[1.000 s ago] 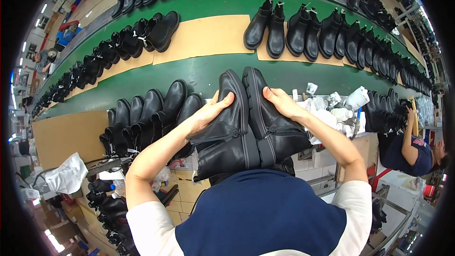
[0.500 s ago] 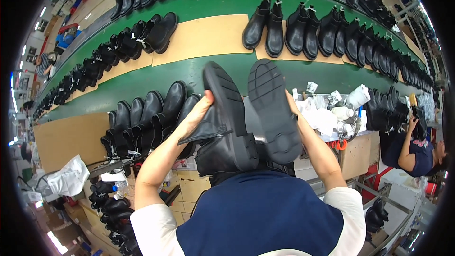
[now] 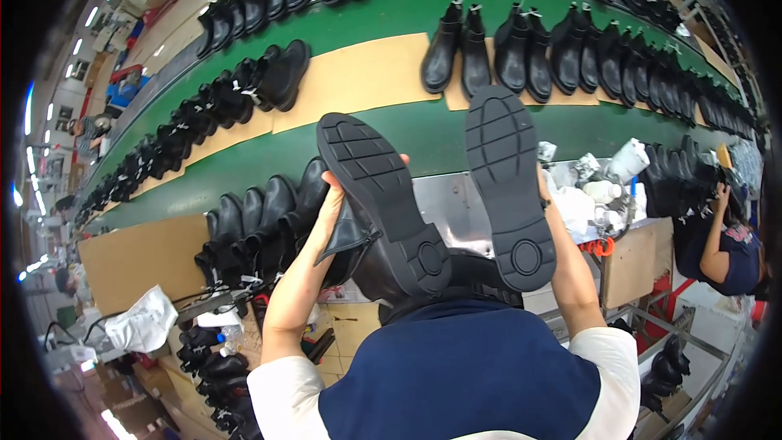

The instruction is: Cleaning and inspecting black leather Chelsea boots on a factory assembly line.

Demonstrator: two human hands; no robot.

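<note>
Two black leather boots are held up with their ribbed soles facing me. My left hand (image 3: 332, 204) grips the left boot (image 3: 379, 179) from behind; its thumb shows at one side and fingertips at the other. That boot tilts to the left, and its open shaft flap hangs over my wrist. Round the right boot (image 3: 507, 179) is my right hand (image 3: 544, 189), mostly hidden by the sole. The soles stand apart, heels toward my body, above the edge of the green bench (image 3: 383, 134).
Rows of black boots (image 3: 511, 53) stand on cardboard strips (image 3: 358, 77) on the bench. More boots (image 3: 277, 204) lie close on the left, beside a cardboard sheet (image 3: 147, 261). White bottles (image 3: 603, 192) and wrappings clutter the right. A co-worker (image 3: 729, 253) sits at far right.
Both boots have turned so their soles face me more fully. The right boot has moved right, widening the gap; the left boot's toe has swung left.
</note>
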